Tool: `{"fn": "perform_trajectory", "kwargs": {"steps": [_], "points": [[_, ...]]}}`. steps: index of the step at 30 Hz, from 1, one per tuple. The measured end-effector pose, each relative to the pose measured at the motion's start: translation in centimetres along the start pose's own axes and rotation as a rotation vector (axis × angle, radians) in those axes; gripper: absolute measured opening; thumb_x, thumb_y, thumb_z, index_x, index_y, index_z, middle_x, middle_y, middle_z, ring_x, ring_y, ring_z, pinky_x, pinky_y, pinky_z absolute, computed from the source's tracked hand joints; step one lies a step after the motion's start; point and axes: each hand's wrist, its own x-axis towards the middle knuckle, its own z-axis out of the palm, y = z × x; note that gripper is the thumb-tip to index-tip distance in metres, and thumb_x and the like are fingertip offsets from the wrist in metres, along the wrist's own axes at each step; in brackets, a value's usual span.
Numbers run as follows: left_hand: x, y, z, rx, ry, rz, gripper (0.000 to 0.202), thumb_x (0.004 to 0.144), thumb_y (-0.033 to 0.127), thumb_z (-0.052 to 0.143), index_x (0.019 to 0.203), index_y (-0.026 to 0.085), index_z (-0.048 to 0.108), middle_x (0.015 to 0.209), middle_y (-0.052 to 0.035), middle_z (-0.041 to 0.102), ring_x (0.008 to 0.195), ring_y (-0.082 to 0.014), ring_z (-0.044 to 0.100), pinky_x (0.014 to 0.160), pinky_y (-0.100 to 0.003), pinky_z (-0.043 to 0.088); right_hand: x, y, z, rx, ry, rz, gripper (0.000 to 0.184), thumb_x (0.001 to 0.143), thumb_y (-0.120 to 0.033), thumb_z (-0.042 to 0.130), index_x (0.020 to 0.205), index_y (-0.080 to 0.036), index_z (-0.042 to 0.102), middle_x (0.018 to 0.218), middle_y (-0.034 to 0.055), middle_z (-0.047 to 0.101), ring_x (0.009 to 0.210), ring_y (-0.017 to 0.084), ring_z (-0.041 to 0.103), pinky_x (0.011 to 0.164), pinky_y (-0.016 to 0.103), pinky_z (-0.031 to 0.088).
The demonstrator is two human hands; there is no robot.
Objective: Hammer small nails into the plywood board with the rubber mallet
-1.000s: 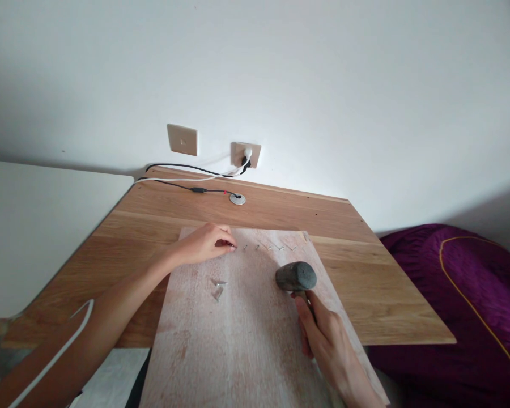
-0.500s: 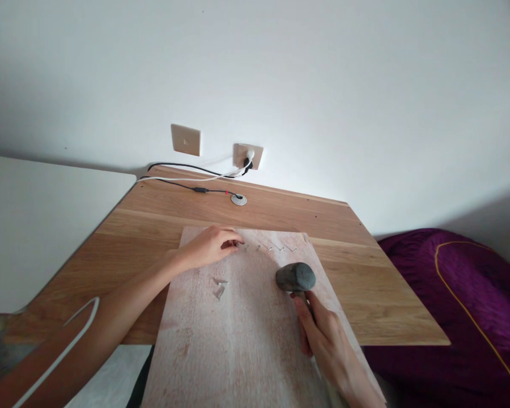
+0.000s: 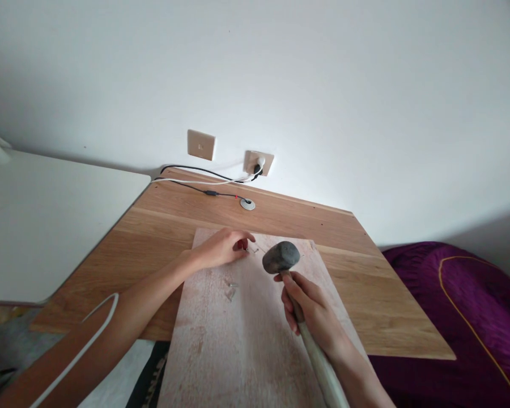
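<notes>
Right hand [image 3: 309, 301] clasping mallet [image 3: 281, 257], left hand [image 3: 223, 247] half-curled about a nail [image 3: 246, 249] — grip there unclear

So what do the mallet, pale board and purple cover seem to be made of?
Mallet head: probably rubber, being matt and dark grey; its handle perhaps wood, pale and smooth. Pale board: likely wood or wood-look panel, dull, with grain-like streaks. Purple cover: some smooth fabric, judging by folds and soft sheen.

board [image 3: 225, 351] on table [image 3: 382, 300] | nails [image 3: 230, 292] on board | wall [image 3: 306, 85] behind table
</notes>
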Motion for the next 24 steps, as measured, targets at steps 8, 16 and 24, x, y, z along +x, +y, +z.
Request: {"fn": "perform_trajectory", "kwargs": {"steps": [8,16,24], "points": [[0.0,0.5,-0.5,-0.126,-0.065,0.003,0.029,0.085,0.003,0.063,0.107,0.016,0.075,0.085,-0.0013,0.077,0.072,-0.0136,0.068,0.069,-0.023,0.048,3.2,-0.9,2.6,-0.099,-0.04,-0.074,0.052,0.087,-0.075,0.058,0.091,-0.023,0.052,0.061,-0.0099,0.047,0.037,0.009,0.048,0.034,0.022,0.034],[0.0,-0.2,-0.2,-0.144,-0.017,0.003,0.027,0.08,0.0,0.063,0.099,0.017,0.072,0.084,-0.0004,0.077,0.071,-0.0136,0.067,0.069,-0.023,0.049,3.4,0.2,3.0,-0.232,0.005,-0.152,0.043,0.1,-0.064,0.047,0.091,-0.023,0.053,0.059,-0.009,0.048,0.039,0.009,0.049,0.037,0.022,0.034],[-0.1,-0.3,-0.2,-0.157,-0.028,0.013,0.022,0.083,0.003,0.064,0.097,0.017,0.072,0.084,-0.0004,0.074,0.073,-0.014,0.066,0.068,-0.023,0.047,3.5,0.3,3.1,-0.304,0.03,-0.184,0.039,0.104,-0.058,0.044,0.09,-0.023,0.053,0.057,-0.009,0.05,0.04,0.01,0.051,0.041,0.023,0.037]]}}
